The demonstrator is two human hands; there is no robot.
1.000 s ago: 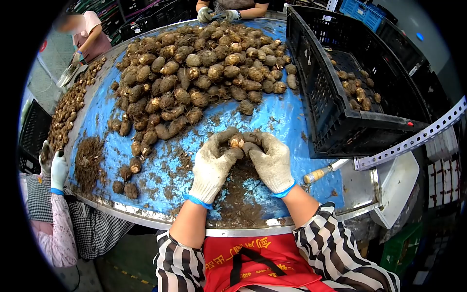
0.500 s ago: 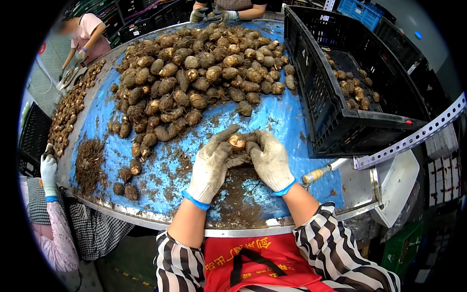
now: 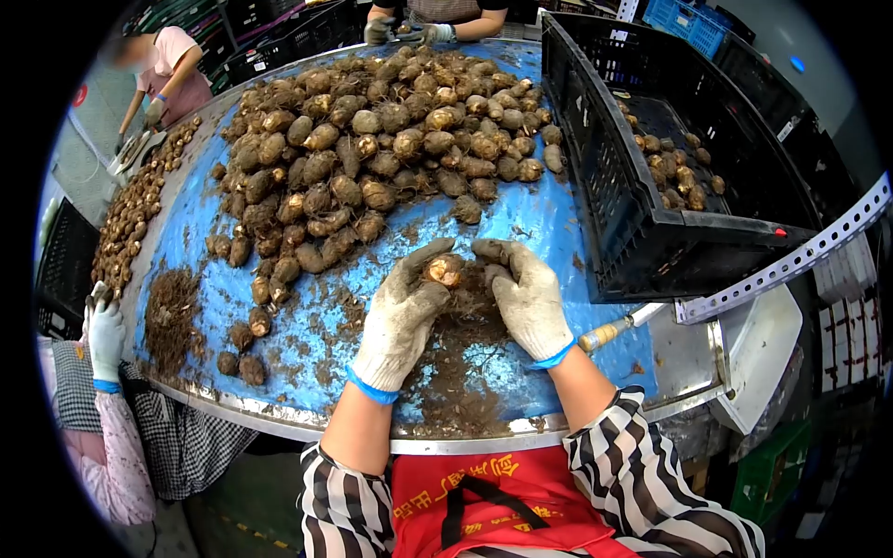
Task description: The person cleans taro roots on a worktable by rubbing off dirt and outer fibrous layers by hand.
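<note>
My left hand [image 3: 406, 302], in a soiled white glove, grips a taro [image 3: 445, 270] whose pale cut end faces up. Just right of it, my right hand [image 3: 526, 293], gloved too, is apart from the taro with its fingers curved and nothing in them. Dark root fibres and soil [image 3: 462, 327] lie on the blue sheet [image 3: 372, 307] between and below the hands. Near my right wrist rests a tool with a wooden handle [image 3: 603, 336] and a metal end. A large heap of hairy brown taros [image 3: 372, 139] rises beyond my hands.
A black crate [image 3: 642, 209] with several taros inside stands at the right. A perforated metal strip [image 3: 791, 256] crosses in front of it. More taros [image 3: 139, 209] line the left table edge, near a co-worker's gloved hand [image 3: 106, 335]. Two other people work at the far side.
My right hand has let go of the taro and moved slightly right, its fingers opening. The taro stays in my left hand, tilted a little left. The left co-worker's hand has shifted slightly.
</note>
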